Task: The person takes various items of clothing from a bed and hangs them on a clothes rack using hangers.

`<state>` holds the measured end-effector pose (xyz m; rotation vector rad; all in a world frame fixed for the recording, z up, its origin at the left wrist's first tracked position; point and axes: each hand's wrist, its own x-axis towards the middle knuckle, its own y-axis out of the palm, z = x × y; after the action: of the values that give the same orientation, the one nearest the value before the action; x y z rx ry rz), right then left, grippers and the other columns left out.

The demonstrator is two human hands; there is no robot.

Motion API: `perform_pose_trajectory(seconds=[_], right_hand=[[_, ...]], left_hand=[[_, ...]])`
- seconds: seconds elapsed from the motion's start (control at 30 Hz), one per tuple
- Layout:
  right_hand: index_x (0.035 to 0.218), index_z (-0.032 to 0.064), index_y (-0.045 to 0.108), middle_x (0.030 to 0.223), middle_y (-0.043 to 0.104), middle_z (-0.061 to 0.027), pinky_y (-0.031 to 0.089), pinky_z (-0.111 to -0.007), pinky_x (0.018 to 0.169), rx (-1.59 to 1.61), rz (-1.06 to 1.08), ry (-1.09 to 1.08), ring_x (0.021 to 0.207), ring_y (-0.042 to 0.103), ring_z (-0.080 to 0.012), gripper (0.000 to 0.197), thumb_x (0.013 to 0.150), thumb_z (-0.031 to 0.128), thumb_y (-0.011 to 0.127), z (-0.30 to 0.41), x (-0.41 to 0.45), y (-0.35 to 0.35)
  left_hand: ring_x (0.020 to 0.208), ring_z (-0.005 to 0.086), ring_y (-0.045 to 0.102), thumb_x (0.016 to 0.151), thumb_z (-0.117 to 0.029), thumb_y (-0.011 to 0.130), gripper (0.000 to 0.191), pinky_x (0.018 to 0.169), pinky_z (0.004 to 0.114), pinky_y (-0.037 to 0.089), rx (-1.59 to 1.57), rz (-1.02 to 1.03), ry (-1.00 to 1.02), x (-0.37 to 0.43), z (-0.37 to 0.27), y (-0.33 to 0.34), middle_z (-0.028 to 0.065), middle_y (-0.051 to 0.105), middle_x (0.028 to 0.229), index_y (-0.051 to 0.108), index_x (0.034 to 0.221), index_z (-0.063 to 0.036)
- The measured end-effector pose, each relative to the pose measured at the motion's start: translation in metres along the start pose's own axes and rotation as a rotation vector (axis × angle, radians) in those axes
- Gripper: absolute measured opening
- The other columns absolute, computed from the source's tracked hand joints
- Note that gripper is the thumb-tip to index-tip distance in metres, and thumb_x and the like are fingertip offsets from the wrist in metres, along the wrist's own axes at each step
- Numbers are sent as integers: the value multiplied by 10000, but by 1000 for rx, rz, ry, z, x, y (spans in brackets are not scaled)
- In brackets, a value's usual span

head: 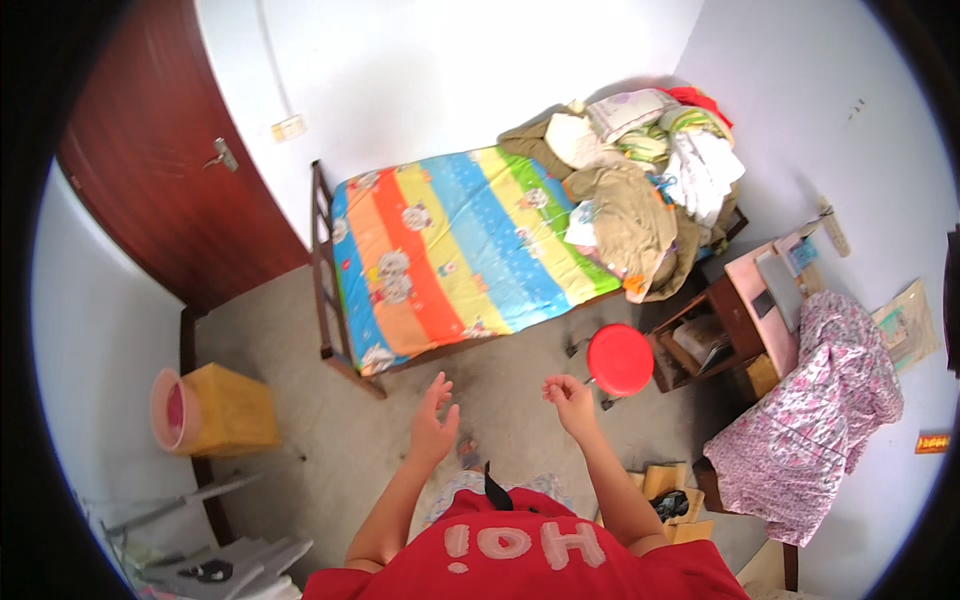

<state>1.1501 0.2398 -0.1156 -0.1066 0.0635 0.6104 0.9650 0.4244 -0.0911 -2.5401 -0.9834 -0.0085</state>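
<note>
My left hand [433, 420] hangs over the concrete floor near the bed's foot corner, its fingers apart and nothing in it. To the right, my right hand [568, 401] is raised with curled fingers, just left of a red round stool [620, 360]; whether its fingers are closed is hard to tell, and no object shows in it. Beyond both hands stands a bed with a striped cartoon sheet [465, 240]. A heap of clothes and bedding [637, 210], with a pillow [630, 112] on it, covers the bed's right end.
A wooden desk [757, 307] draped with a floral cloth [817, 420] stands at the right, flattened cardboard [686, 532] below it. On the left are a yellow box [234, 412], a pink basin [165, 412] and a metal rack [172, 510]. The red-brown door [165, 150] is shut.
</note>
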Motion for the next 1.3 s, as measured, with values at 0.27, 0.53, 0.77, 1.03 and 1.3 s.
perform_pose_trajectory(seconds=[0.27,0.53,0.77,1.03,1.3], right_hand=[[939,-24,585,829,626,-85,492,-240,627,-127,-316,77,693,596,-123,133,856,12,487,-26,70,-87],[912,-37,593,811,628,-82,494,-241,602,41,-511,300,673,605,-132,142,828,1,486,-95,145,-180],[911,-18,590,765,614,-75,492,-246,534,-22,-433,262,614,597,-132,133,835,17,487,-112,300,-221],[937,-13,587,743,623,-83,475,-250,488,-89,-381,282,576,586,-128,159,819,30,489,-161,489,-223],[945,0,600,778,629,-100,489,-263,532,-282,-328,306,619,599,-149,179,812,23,483,-182,605,-231]], left_hand=[[940,211,580,792,-40,568,540,800,300,455,-14,226,56,152,24,77,147,570,1127,384,1300,-41],[943,209,577,804,-77,573,476,779,303,467,5,449,2,258,25,216,130,569,1119,427,1257,-49],[891,224,596,803,-126,574,431,753,315,480,-19,495,-122,359,29,303,144,595,1065,477,1214,-38],[874,213,602,815,-124,557,351,745,304,482,-118,426,-220,421,52,365,157,613,1016,526,1149,-22],[845,178,607,814,-120,572,322,752,286,479,-107,442,-311,479,111,398,107,637,915,544,1116,-12]])
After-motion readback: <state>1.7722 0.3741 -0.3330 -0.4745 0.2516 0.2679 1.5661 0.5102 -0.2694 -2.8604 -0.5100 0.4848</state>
